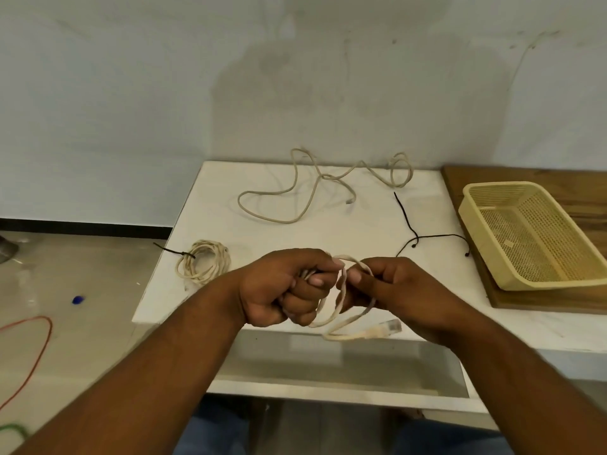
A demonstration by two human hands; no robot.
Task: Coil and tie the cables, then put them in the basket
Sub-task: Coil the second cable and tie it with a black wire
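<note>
My left hand (282,287) is closed around a bundle of loops of a cream cable (341,292) above the near edge of the white table (328,234). My right hand (400,290) pinches the same cable beside it. The cable's free end hangs below, ending in a clear plug (389,328). A coiled cream cable (203,262), bound with a black tie, lies at the table's left edge. A loose cream cable (312,188) sprawls at the back. The yellow mesh basket (492,267) stands at the right with nothing in it.
A black string (417,238) lies between my hands and the basket. The basket rests on a wooden board (558,178). On the floor to the left are a red wire (42,343), a green wire (13,428) and a small blue object (78,300). A wall stands behind the table.
</note>
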